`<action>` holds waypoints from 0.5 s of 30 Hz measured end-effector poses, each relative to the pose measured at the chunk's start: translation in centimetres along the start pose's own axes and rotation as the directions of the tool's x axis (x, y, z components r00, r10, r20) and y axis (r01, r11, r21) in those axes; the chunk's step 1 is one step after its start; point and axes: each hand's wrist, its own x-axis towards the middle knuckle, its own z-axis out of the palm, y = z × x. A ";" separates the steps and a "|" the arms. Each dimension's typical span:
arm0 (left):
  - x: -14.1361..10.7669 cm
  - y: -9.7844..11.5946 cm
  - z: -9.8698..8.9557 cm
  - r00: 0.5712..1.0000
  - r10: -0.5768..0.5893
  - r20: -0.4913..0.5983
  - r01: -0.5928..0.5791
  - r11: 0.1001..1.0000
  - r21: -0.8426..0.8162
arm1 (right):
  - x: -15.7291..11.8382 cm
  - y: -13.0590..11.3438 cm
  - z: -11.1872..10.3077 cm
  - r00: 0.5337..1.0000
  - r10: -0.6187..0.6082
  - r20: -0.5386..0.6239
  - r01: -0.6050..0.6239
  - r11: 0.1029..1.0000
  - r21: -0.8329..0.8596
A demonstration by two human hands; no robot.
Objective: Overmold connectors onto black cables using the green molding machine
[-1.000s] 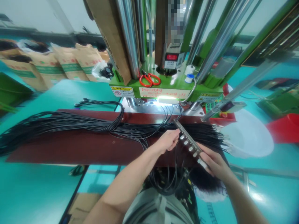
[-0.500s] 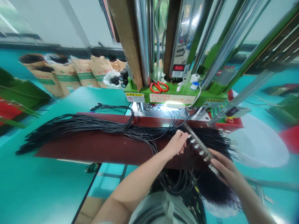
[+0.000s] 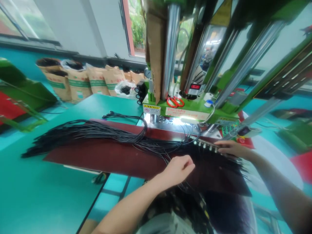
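Observation:
My right hand (image 3: 230, 149) grips the right end of a metal bar (image 3: 207, 145) with a row of small silver pieces along it. The bar lies over black cables at the right of a dark red board (image 3: 102, 156). Closer to my body, my left hand (image 3: 180, 167) is closed above the board, its fingers curled; whether anything is in them is hidden. A long bundle of black cables (image 3: 97, 131) stretches across the board, with a few thin loops reaching toward the lit machine base (image 3: 170, 126).
A green press (image 3: 156, 100) with steel columns stands behind the board, red scissors (image 3: 175, 102) on its ledge. Paper sacks (image 3: 78, 81) line the wall. The teal table (image 3: 31, 191) is at the left, a white round tub (image 3: 275, 162) at the right.
The bar and my right hand have moved away from my body, toward the machine. My left hand has come off the bar and sits lower. The camera view has shifted.

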 end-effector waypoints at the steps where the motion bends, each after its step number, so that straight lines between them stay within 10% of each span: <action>1: -0.2 0.2 -0.5 1.000 0.009 -0.015 -0.009 1.000 0.009 | 1.3 -0.6 -0.3 0.999 -0.025 0.029 0.026 0.998 -0.052; 8: -1.3 -0.4 -2.6 0.994 0.015 -0.105 -0.007 0.998 0.069 | 7.1 -3.6 0.6 0.934 -0.356 -0.025 0.338 0.906 -0.256; 15: 2.0 -1.9 -4.8 0.981 0.053 -0.185 -0.039 0.996 0.082 | 7.6 -2.5 2.3 0.887 -0.420 -0.193 0.380 0.900 -0.211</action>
